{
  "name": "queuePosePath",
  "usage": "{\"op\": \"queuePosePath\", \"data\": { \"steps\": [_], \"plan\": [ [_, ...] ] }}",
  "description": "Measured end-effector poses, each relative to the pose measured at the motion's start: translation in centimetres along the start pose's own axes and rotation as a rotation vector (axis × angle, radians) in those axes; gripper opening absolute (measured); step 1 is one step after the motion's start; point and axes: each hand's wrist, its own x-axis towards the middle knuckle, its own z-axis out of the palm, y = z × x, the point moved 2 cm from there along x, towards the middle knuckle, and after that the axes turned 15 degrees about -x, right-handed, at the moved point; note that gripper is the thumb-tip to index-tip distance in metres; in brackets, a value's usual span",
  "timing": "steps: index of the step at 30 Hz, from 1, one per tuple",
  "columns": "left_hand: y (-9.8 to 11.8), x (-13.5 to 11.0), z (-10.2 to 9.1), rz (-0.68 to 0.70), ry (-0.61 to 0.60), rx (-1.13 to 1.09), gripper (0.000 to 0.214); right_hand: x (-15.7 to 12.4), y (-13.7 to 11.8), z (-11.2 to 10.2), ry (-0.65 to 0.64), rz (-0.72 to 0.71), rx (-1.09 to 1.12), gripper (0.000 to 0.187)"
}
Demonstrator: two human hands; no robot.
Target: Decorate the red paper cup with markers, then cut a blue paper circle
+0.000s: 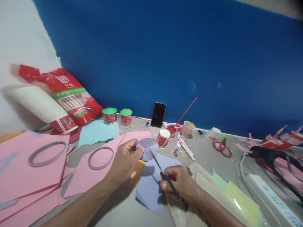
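Note:
My left hand (pixel 127 160) pinches the left edge of a round lilac paper disc (pixel 150 145), held up above the table. In my right hand (pixel 177 181) is a pair of scissors (pixel 157 162) with black handles, its tips at the disc's lower middle. Whether the blades have cut into the disc I cannot make out. Below both hands lies a larger lilac paper sheet (pixel 151 195), with a yellow piece (pixel 140 168) at its left side. Just beyond the disc stands a red printed paper cup (pixel 163 138).
Pink paper sheets (pixel 44 183) and two tape rings (pixel 100 157) lie on the left. Behind are green-topped cups (pixel 110 116), a paper cup bag (pixel 73 97) and a phone (pixel 158 114). Red-handled scissors (pixel 222 148) and a power strip (pixel 270 198) are on the right.

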Motion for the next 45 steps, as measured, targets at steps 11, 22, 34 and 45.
{"op": "queuePosePath", "data": {
  "steps": [11,22,34,45],
  "plan": [
    [0.6,-0.3,0.1,-0.085,-0.065,-0.112,0.026,0.3,1.1,0.3,0.023,0.045,0.031,0.036],
    [0.4,-0.2,0.3,-0.170,-0.157,-0.212,0.030,0.0,0.4,0.1,-0.008,0.025,-0.023,0.045],
    [0.2,-0.3,0.4,-0.222,-0.223,-0.238,0.031,-0.2,0.4,0.2,-0.008,0.053,-0.004,0.048],
    [-0.2,-0.1,0.3,-0.262,-0.253,-0.275,0.033,-0.4,0.0,0.2,-0.043,0.006,-0.021,0.041]
  ]
}}
